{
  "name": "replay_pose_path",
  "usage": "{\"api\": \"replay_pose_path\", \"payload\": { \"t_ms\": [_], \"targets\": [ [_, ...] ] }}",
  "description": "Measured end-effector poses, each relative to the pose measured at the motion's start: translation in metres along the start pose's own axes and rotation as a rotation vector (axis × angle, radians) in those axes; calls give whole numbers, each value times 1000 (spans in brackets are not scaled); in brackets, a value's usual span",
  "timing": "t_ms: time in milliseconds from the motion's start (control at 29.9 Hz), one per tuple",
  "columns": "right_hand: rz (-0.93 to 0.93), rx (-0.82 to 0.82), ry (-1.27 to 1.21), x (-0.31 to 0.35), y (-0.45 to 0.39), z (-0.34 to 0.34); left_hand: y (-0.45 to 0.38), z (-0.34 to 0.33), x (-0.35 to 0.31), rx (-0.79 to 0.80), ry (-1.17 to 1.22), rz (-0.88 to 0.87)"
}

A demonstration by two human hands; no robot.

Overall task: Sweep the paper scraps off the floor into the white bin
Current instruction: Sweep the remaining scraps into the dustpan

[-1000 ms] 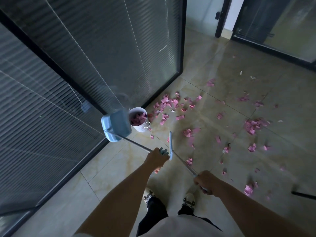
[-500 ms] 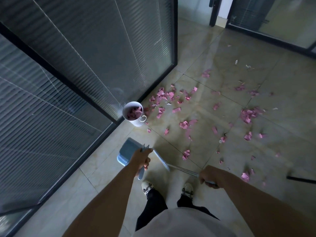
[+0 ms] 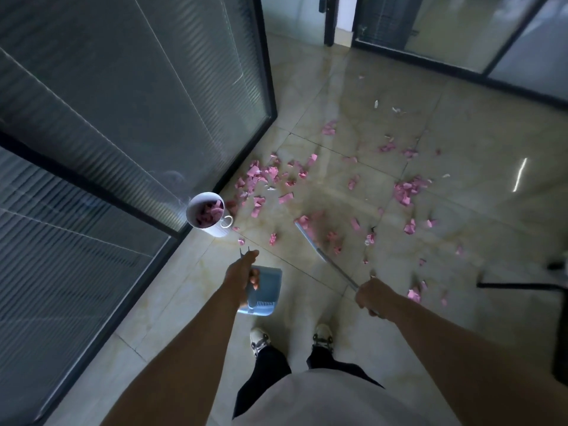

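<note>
The left hand (image 3: 242,276) was curled round the handle of a blue dustpan (image 3: 264,290), fingers wrapped tight, holding the pan low over the near floor just ahead of the person's shoes (image 3: 259,338). The right hand (image 3: 370,296) gripped the thin metal handle of a broom (image 3: 325,259), fingers closed about the shaft, which ran up and to the left from the fist toward the scattered paper; its far end (blurred, so the head could not be made out clearly) reached in among the pink scraps near the middle of the floor.

The white bin (image 3: 209,215) stood on the tiled floor (image 3: 353,103) at the foot of a glass partition (image 3: 123,103) with dark frames, to the left and a little farther away than the left hand. It already held some pink pieces. The paper scraps (image 3: 264,179) lay thickest just to the right of the bin and beyond it, along the base of the partition. A second cluster sat well off to the right, and looser bits were strewn between the two and on toward the far side of the room. A few pieces lay near the right forearm. At the far right edge a dark bar-shaped object (image 3: 516,285) rested on the floor; what it was could not be told.
</note>
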State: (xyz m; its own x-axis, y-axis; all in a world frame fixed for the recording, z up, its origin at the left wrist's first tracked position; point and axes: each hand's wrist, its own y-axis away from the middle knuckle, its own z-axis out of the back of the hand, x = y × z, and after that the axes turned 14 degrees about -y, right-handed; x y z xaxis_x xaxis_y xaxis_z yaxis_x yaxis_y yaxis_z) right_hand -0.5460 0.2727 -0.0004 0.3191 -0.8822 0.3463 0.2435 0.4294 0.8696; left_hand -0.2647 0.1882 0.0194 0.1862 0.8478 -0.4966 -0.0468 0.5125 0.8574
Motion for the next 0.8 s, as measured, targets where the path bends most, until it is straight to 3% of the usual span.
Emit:
{"api": "replay_pose_path", "payload": {
  "t_ms": [134,335,602,803],
  "targets": [
    [-15,-77,-171,-21,8,16,-7,-24,-19,35,-4,-6],
    [-29,-180,-207,-72,17,23,-11,-74,-43,137,-66,-27],
    [-185,-289,-329,-138,20,29,-10,-136,-55,289,-129,-52],
    [-322,-461,-506,-181,24,46,1,-179,-55,385,-194,-46]
  ]
}}
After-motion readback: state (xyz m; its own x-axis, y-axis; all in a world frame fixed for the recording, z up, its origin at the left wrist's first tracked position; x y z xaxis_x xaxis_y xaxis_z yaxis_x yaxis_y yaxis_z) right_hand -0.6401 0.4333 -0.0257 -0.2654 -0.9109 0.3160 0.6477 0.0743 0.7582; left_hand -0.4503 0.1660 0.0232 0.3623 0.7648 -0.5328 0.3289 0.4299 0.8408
